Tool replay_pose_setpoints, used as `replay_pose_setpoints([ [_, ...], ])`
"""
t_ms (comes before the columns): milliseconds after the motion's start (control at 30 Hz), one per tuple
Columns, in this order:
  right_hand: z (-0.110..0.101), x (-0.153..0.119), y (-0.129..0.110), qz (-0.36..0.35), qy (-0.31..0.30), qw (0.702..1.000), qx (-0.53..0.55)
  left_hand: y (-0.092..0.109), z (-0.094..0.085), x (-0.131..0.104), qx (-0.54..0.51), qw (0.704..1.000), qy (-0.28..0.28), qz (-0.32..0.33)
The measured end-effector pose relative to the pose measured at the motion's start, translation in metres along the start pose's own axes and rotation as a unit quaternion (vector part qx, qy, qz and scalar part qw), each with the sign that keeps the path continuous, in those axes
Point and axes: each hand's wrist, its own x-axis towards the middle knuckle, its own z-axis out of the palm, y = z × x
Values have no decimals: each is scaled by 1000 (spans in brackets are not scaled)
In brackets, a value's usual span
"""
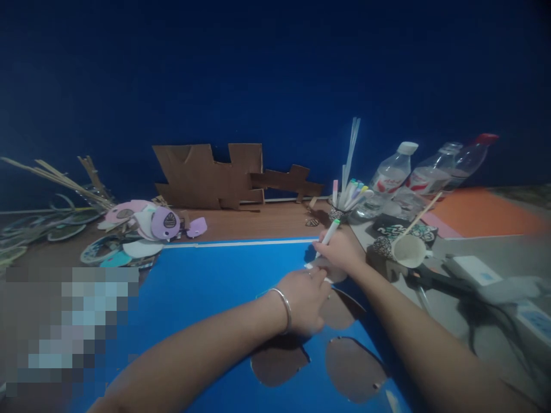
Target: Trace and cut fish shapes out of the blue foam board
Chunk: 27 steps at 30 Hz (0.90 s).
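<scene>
My right hand (338,251) is closed around a white marker (329,236) with a green end pointing up, near the top right of a blue sheet (206,287). Beside it, my left hand (305,301) presses down on the sheet, a silver bangle on its wrist. A small pale piece lies partly under the fingers; its outline is mostly hidden. Rounded holes (355,367) in the blue sheet show brown beneath, below and right of my left hand.
Brown cardboard (206,175) leans against the dark blue wall. Behind my right hand stands a patterned cup of markers (338,214). Plastic bottles (391,172), a tipped cup (408,252) and orange sheet (486,212) are right. Purple and pink cutouts (163,223) lie left.
</scene>
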Motion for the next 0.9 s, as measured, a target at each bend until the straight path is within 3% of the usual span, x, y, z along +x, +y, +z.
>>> replay_pose_setpoints([
  [667,-10,-4,-5,34,11,999,-13,-1,2,-1,-14,1000,-4,-3],
  [900,-7,-2,6,24,20,1000,-1,-1,0,0,-15,1000,-20,-5],
])
